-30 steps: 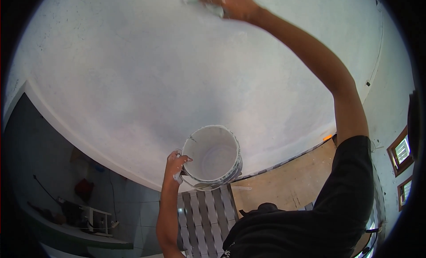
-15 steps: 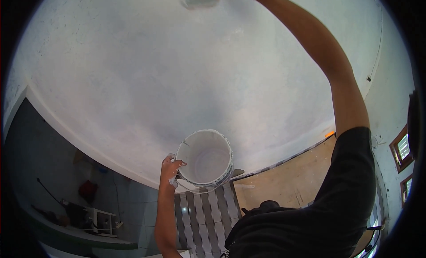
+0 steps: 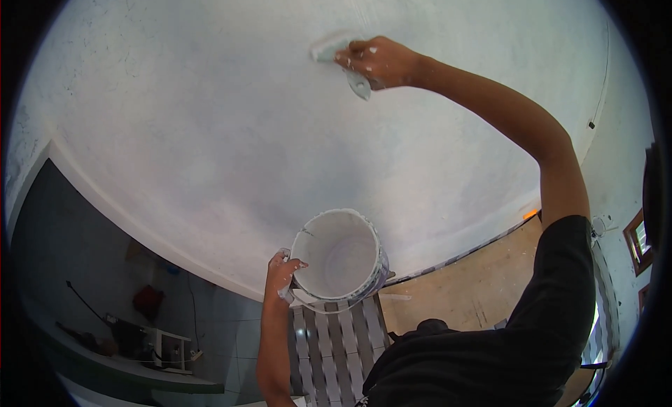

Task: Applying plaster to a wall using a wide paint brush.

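Observation:
A paintbrush [image 3: 359, 86] with a pale handle is gripped in my right hand [image 3: 383, 62]. Its bristle end, slightly blurred, lies against the whitish wall [image 3: 231, 120] in the upper middle. Lower down, my left hand [image 3: 281, 270] grips the side of a white bucket [image 3: 341, 256], thumb hooked over the rim. White smears coat the bucket's rim and inner wall, and its wire handle hangs below. Both hands carry white spots on their skin.
At the lower left, a doorway opens on a dim room with a small white stand [image 3: 171, 352] and a dark red object [image 3: 148, 302]. A tan board [image 3: 455, 288] lies below the wall. Patterned floor [image 3: 329, 344] shows under the bucket. Windows [image 3: 638, 239] are far right.
My right hand has come down the wall from the top edge, bringing the brush fully into view. The bucket and left hand sit slightly further right and lower in view.

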The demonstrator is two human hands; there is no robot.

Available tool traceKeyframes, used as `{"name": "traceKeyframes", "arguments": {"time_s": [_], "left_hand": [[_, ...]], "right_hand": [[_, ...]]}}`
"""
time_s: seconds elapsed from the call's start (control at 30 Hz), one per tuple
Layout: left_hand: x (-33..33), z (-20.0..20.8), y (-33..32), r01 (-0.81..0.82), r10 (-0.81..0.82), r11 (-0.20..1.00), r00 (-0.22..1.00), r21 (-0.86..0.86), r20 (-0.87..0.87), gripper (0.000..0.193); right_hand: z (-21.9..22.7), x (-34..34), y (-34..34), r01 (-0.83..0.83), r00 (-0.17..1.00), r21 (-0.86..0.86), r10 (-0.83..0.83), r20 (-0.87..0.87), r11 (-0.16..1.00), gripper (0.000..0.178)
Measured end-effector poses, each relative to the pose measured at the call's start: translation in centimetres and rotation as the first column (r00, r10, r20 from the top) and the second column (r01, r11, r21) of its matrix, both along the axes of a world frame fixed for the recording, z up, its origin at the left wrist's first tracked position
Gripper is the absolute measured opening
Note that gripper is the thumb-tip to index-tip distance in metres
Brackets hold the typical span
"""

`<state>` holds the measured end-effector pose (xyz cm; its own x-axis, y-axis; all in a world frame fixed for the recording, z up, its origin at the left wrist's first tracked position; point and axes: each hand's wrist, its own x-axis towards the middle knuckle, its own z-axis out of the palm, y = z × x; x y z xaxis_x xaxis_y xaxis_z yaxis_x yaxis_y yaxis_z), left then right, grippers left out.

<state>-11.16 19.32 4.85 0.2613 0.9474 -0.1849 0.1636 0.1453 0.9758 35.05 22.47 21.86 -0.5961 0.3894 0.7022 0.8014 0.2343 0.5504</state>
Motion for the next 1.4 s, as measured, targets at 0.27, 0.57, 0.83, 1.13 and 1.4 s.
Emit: {"name": "traceKeyframes", "arguments": {"time_s": [0.27,0.57,0.83,1.13,1.4], "left_hand": [[0.6,1.1,-1.2,-0.050,0.050,0.999,0.999,-0.008,0.021,0.025],[0.7,0.9,-1.8,-0.072,0.072,0.997,0.997,0.007,-0.020,0.023],[0.0,0.4,-1.8,-0.118,0.118,0.993,0.993,0.012,0.007,0.023],[-0.1,0.1,-1.1,-0.090,0.090,0.996,0.996,0.000,-0.005,0.024],[-0.1,0.4,-0.9,-0.061,0.061,0.998,0.998,0.002,-0.030,0.022]], "right_hand": [[5.2,1.1,1.0,-0.232,0.961,-0.251,0.182,-0.210,0.940,0.017],[24.1,4.3,-0.4,-0.052,0.893,-0.015,0.040,-0.448,0.999,0.045],[19.1,2.7,-0.2,0.149,0.980,0.183,-0.120,-0.159,0.972,0.043],[17.9,-0.4,0.9,0.157,0.987,0.366,-0.140,-0.073,0.917,0.020],[17.4,-0.3,-1.9,-0.121,0.970,-0.048,0.108,-0.216,0.991,0.020]]}}
